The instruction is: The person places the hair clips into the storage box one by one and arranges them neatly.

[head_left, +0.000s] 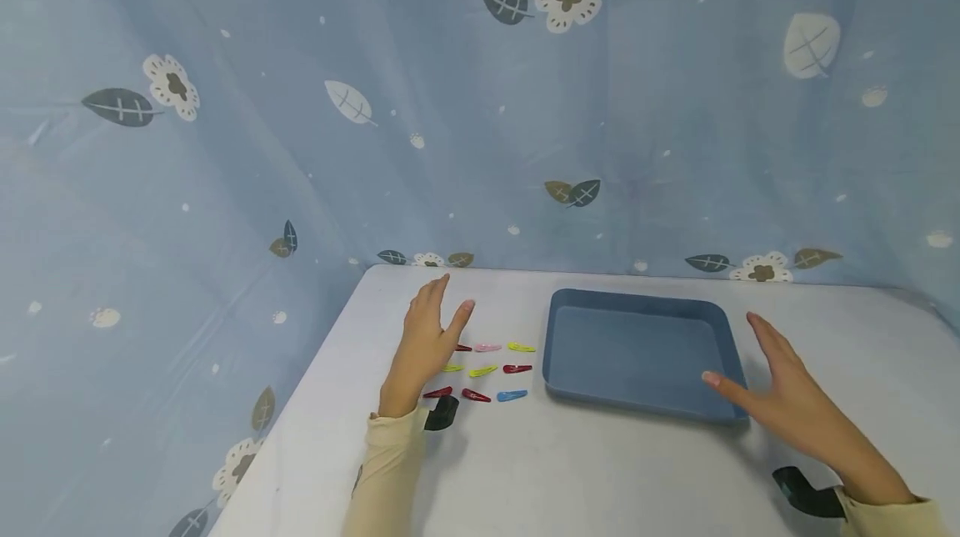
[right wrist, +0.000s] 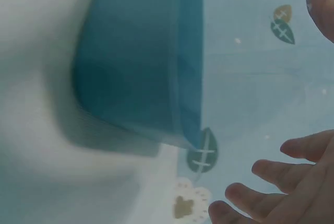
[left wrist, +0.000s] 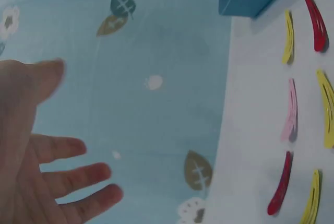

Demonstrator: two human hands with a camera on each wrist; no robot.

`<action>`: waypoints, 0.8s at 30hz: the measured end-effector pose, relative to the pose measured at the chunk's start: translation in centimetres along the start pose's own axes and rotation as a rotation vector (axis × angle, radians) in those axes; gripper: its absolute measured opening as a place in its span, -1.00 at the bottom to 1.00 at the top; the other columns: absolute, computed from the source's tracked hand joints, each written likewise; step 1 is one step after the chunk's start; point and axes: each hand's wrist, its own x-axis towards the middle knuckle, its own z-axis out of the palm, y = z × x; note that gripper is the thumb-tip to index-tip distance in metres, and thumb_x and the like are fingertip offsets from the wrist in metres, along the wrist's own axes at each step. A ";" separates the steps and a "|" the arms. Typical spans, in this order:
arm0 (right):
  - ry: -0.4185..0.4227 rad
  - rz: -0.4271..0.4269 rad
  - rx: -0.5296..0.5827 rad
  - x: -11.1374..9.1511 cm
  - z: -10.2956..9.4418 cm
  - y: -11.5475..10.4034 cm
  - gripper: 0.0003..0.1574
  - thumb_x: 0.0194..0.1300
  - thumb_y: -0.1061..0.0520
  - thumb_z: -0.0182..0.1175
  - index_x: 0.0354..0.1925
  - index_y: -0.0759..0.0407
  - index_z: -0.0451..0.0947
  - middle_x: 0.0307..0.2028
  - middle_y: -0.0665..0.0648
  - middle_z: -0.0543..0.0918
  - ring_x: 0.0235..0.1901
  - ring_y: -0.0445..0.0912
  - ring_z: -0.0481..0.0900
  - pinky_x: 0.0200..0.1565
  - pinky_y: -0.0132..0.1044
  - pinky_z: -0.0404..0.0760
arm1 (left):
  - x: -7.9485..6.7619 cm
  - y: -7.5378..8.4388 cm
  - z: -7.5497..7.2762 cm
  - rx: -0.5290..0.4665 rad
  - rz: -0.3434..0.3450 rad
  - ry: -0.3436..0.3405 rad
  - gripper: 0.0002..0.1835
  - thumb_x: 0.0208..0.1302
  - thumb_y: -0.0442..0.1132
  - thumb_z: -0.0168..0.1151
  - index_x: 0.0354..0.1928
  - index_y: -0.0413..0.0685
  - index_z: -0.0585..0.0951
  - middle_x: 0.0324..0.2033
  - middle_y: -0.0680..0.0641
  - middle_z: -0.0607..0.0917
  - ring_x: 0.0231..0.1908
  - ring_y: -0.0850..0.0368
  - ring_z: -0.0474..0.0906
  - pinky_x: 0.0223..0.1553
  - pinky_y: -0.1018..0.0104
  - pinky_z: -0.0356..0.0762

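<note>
My left hand (head_left: 422,347) hovers over the left part of the table, fingers extended and thumb apart, holding nothing. Beside and partly behind it lie several snap hair clips in rows, among them a pink clip (head_left: 487,347), a blue clip (head_left: 512,395), a yellow clip (head_left: 483,371) and a red clip (head_left: 476,395). The left wrist view shows a dark red clip (left wrist: 280,183) up close. My right hand (head_left: 795,404) is held in the air by the right end of a blue rectangular tray (head_left: 637,353), its fingers spread and empty. Whether the right thumb touches the rim, I cannot tell.
The white table (head_left: 600,470) runs back to a blue curtain (head_left: 450,103) printed with leaves and flowers, which also hangs along the left side. The tray's raised walls stand right of the clips. Black straps (head_left: 442,413) sit at both wrists.
</note>
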 end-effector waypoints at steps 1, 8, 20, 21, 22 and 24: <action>-0.001 0.000 0.010 0.0 0.2 0.2 0.37 0.28 -0.29 0.19 0.49 0.05 -0.62 0.47 0.49 -0.43 0.37 0.56 -0.22 0.01 0.54 0.11 | 0.1 -0.3 -0.1 -0.023 -0.014 -0.009 -0.23 0.39 0.25 -0.02 0.44 -0.10 0.22 0.36 -0.20 0.31 0.34 -0.16 0.23 0.33 -0.17 0.18; -0.041 -0.001 0.139 0.4 1.4 1.6 0.44 0.26 -0.18 0.26 0.47 0.10 -0.68 0.47 0.49 -0.41 0.33 0.59 -0.12 0.05 0.49 0.19 | 0.5 -2.8 -0.4 -0.068 -0.164 -0.053 -0.40 0.35 0.13 0.13 0.24 -0.15 0.50 -0.01 -0.13 0.60 -0.04 -0.03 0.54 -0.04 0.07 0.54; -0.171 0.082 0.204 1.2 2.1 3.7 0.45 0.28 -0.17 0.24 0.41 0.11 -0.78 0.44 0.52 -0.45 0.28 0.65 -0.11 0.09 0.47 0.22 | 0.9 -5.5 1.1 -0.056 -0.396 -0.116 -0.64 0.28 0.01 0.26 -0.10 -0.13 0.71 -0.33 -0.05 0.66 -0.38 0.11 0.51 -0.34 0.29 0.41; -0.180 0.089 0.195 1.3 2.1 3.7 0.46 0.28 -0.18 0.24 0.41 0.12 -0.78 0.44 0.53 -0.45 0.28 0.65 -0.10 0.09 0.46 0.23 | 0.8 -5.7 1.2 -0.059 -0.416 -0.125 -0.64 0.27 0.00 0.27 -0.10 -0.13 0.71 -0.35 -0.05 0.66 -0.40 0.12 0.52 -0.33 0.29 0.42; -0.188 0.096 0.183 1.4 2.2 3.7 0.45 0.28 -0.19 0.24 0.41 0.14 -0.77 0.43 0.55 -0.44 0.27 0.65 -0.08 0.08 0.46 0.25 | 0.8 -5.9 1.3 -0.062 -0.434 -0.131 -0.65 0.27 0.00 0.27 -0.10 -0.13 0.70 -0.36 -0.04 0.67 -0.41 0.13 0.53 -0.31 0.28 0.42; -0.200 0.111 0.163 1.5 2.4 3.8 0.46 0.27 -0.21 0.24 0.42 0.15 -0.75 0.42 0.59 -0.42 0.25 0.67 -0.04 0.04 0.44 0.32 | 0.7 -6.3 1.5 -0.070 -0.457 -0.137 -0.65 0.26 -0.01 0.28 -0.12 -0.14 0.70 -0.38 -0.04 0.68 -0.43 0.14 0.55 -0.28 0.26 0.44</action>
